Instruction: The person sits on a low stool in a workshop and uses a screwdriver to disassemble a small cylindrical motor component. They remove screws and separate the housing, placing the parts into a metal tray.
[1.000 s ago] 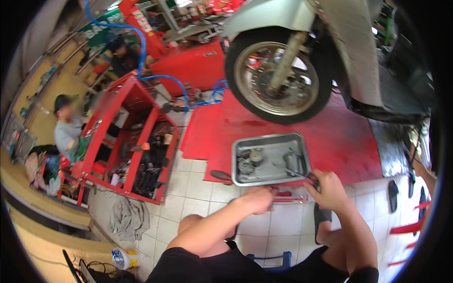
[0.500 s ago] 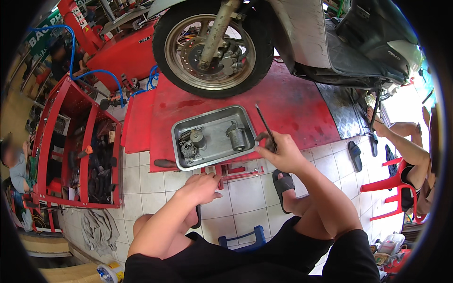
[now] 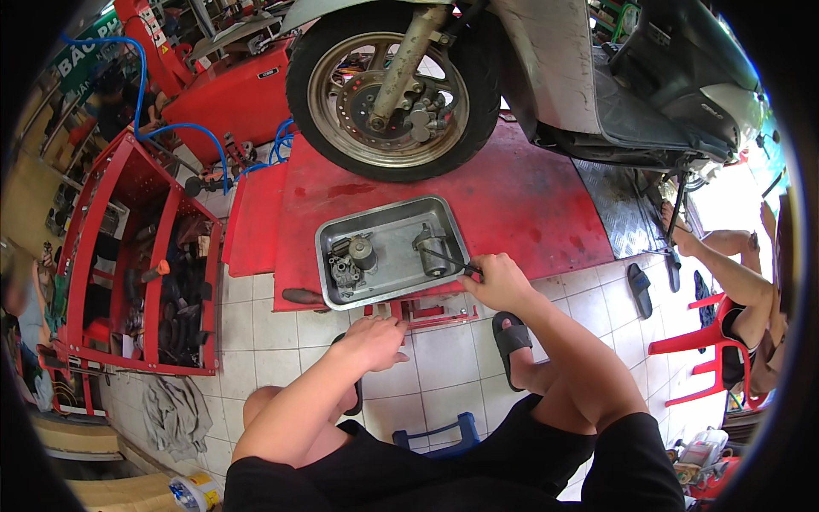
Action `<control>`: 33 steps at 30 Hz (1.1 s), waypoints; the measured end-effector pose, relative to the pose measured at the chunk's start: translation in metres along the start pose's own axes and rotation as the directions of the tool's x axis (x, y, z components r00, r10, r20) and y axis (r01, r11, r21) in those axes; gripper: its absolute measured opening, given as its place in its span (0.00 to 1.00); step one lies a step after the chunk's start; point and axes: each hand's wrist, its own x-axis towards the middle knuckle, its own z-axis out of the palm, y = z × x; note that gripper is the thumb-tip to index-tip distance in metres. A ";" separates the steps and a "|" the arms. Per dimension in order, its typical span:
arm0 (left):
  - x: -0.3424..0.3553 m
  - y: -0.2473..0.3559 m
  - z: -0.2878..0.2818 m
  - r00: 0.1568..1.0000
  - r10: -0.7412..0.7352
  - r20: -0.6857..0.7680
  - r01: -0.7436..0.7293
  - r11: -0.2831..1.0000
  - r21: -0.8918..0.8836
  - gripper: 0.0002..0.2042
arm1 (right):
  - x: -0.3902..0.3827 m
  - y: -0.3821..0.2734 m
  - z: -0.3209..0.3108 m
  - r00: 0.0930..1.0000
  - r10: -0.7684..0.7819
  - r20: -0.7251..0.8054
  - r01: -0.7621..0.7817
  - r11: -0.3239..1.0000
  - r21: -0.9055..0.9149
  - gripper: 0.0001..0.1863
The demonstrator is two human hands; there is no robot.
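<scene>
- The right hand [image 3: 503, 283] grips a slim, dark screwdriver-like tool [image 3: 448, 259], its shaft pointing left and away over the near rim of a tray.
- The left hand [image 3: 374, 344] is empty, fingers loosely apart and slightly bent, above the floor just on the near side of the tray.
- The tray [image 3: 394, 247] is shallow, rectangular and bare metal, set near the front edge of a red platform.
- In its right half stands a cylindrical metal motor-like part [image 3: 436, 262]; the tool's shaft crosses in front of it — whether they touch, I cannot tell.
- In its left half sits a carburettor-like metal assembly [image 3: 363, 253] with a round body, apart from the cylinder.
- A brown handle [image 3: 303, 296] lies on the platform's edge, just left of the tray.
- The red platform [image 3: 529, 205], scuffed and stained, also lies beneath a scooter's front wheel [image 3: 363, 111], behind the tray; the wheel has a brake disc and a dark tyre.
- Left: a red metal tool cart [image 3: 156, 316] filled with dark items, and a crumpled grey cloth [image 3: 177, 416] on white floor tiles.
- Right: a red plastic chair [image 3: 695, 337] holding a seated person, partly visible — bare legs stretched toward the scooter.
- Nearest the wearer's lap: a blue stool [image 3: 465, 431].
</scene>
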 end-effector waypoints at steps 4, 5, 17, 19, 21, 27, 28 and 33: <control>0.005 0.006 0.000 1.000 0.022 0.008 -0.022 1.000 0.013 0.31 | 0.006 0.004 0.012 1.000 0.005 0.003 -0.004 0.991 -0.137 0.18; 0.007 0.008 0.001 1.000 0.027 0.013 -0.027 0.999 0.017 0.31 | 0.009 0.002 0.015 1.000 0.020 0.010 -0.018 0.986 -0.165 0.19; 0.034 0.036 0.014 0.990 0.141 0.018 -0.142 0.989 0.032 0.28 | 0.053 -0.042 0.046 0.984 0.173 -0.040 -0.178 0.961 -0.213 0.30; 0.036 0.037 0.016 0.990 0.141 0.011 -0.142 0.990 0.019 0.28 | 0.057 -0.048 0.053 0.981 0.195 -0.014 -0.193 0.955 -0.225 0.30; 0.036 0.037 0.016 0.990 0.137 0.019 -0.137 0.990 0.012 0.27 | 0.059 -0.050 0.057 0.976 0.219 0.021 -0.207 0.947 -0.247 0.29; 0.033 0.029 0.018 0.991 0.123 0.045 -0.123 0.992 -0.008 0.27 | 0.060 -0.047 0.068 0.984 0.179 0.003 -0.169 0.935 -0.311 0.28; 0.031 0.028 0.018 0.992 0.121 0.045 -0.121 0.993 -0.012 0.27 | 0.061 -0.046 0.068 0.983 0.182 -0.001 -0.173 0.935 -0.309 0.28; 0.025 0.022 0.013 0.994 0.092 0.055 -0.091 0.995 -0.027 0.27 | 0.067 -0.032 0.068 0.974 0.193 -0.119 -0.207 0.971 -0.117 0.30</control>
